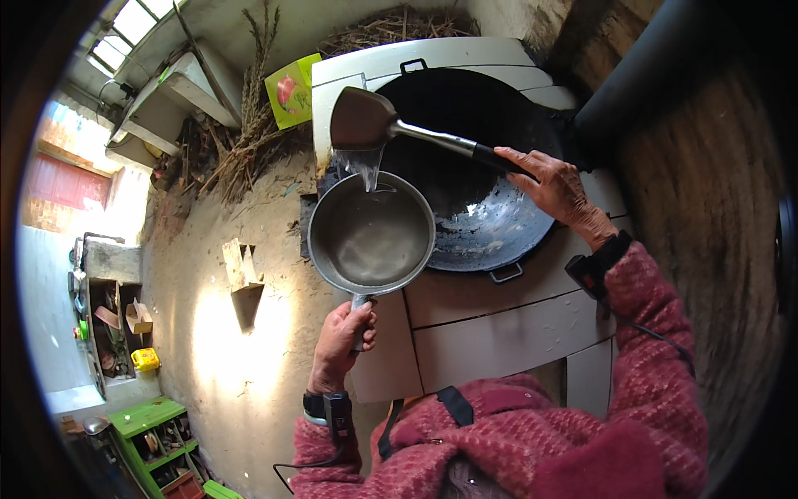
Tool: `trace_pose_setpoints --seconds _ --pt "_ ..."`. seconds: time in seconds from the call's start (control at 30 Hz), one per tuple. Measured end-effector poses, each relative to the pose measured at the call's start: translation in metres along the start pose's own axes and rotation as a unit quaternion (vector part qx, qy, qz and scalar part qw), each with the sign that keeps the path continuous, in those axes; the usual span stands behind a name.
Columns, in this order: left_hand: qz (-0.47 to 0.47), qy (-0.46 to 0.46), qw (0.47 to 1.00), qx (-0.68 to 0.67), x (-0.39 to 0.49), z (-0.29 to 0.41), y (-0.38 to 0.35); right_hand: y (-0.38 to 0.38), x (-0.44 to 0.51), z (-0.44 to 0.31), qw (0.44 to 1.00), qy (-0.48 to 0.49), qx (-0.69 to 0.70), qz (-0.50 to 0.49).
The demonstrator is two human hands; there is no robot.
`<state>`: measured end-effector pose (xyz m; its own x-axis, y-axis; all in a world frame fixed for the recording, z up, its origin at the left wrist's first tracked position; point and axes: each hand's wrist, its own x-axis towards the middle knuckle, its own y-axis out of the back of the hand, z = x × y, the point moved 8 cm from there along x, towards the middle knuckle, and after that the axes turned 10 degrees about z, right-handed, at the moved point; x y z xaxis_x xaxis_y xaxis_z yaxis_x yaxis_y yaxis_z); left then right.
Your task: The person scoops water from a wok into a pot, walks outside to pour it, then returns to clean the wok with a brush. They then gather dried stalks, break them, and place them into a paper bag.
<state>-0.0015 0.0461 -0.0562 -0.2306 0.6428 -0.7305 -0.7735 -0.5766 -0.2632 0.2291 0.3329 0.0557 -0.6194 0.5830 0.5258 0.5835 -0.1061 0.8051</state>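
My left hand grips the handle of a grey metal ladle-like saucepan, held level beside the wok and holding some clear liquid. A wok spatula with a steel shaft and black grip is in my right hand, its fingers closed round the grip. From the tilted spatula blade, clear water runs down into the saucepan near its far rim. Below the spatula, a large black iron wok sits in the tiled stove top; its lower side is wet and shiny.
A dark pipe rises at the right of the wok. Dry brushwood and a yellow-green bag lie beyond the stove's left corner. A small wooden stool stands on the floor, with a green cabinet at lower left.
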Motion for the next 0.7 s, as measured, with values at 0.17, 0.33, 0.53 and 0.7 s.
trace_pose_setpoints --seconds 0.17,0.33,0.53,0.7 --pt "0.004 0.006 1.000 -0.005 0.001 -0.001 0.001 -0.006 0.014 0.036 0.965 -0.096 -0.120 -0.214" --pt "-0.002 0.010 1.000 -0.011 0.002 -0.002 0.003 0.010 0.043 0.066 0.860 -0.065 -0.197 -0.467" --pt "0.006 0.006 1.000 -0.005 0.002 -0.002 0.003 -0.035 0.031 0.103 0.830 -0.115 -0.161 -0.521" --pt "0.031 -0.004 1.000 0.003 0.002 -0.003 0.003 -0.109 0.009 0.095 0.931 -0.181 0.041 -0.314"
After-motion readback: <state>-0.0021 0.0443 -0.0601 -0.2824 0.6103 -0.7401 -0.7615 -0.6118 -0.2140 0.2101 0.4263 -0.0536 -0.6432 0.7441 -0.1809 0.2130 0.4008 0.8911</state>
